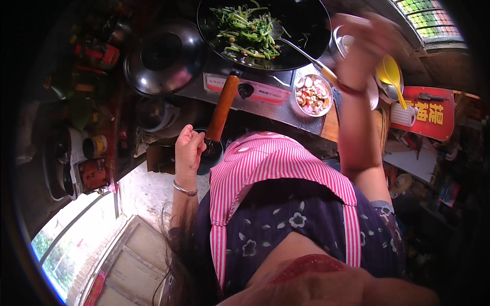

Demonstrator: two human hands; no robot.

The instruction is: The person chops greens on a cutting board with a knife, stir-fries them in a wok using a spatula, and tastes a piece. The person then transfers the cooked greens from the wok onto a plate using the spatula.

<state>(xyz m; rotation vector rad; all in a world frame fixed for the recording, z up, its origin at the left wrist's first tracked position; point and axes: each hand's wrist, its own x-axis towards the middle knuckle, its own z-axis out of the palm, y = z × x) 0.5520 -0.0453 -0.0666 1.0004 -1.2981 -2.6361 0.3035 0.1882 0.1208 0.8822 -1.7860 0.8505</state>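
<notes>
A black wok [310, 23] with a wooden handle [224, 109] sits on a gas stove. Leafy green stems [249, 32] lie in it, and a metal spatula [300, 51] rests among them, its wooden end beside my right wrist. Blurred, my right hand [363, 48] is raised at the wok's right side, over some bowls; whether something pale at its fingertips is held is unclear. My left hand [190, 147] is near the tip of the wok handle, fingers curled, with nothing visible in it. A metal bowl [313, 95] of chopped garlic, onion and red pepper stands at the stove's right front.
A domed metal lid [162, 57] lies left of the wok. At the right are a yellow ladle [390, 72], a white container [403, 114] on a red board [436, 111], and a wooden cutting board [331, 124]. Jars and packets crowd the dark left side.
</notes>
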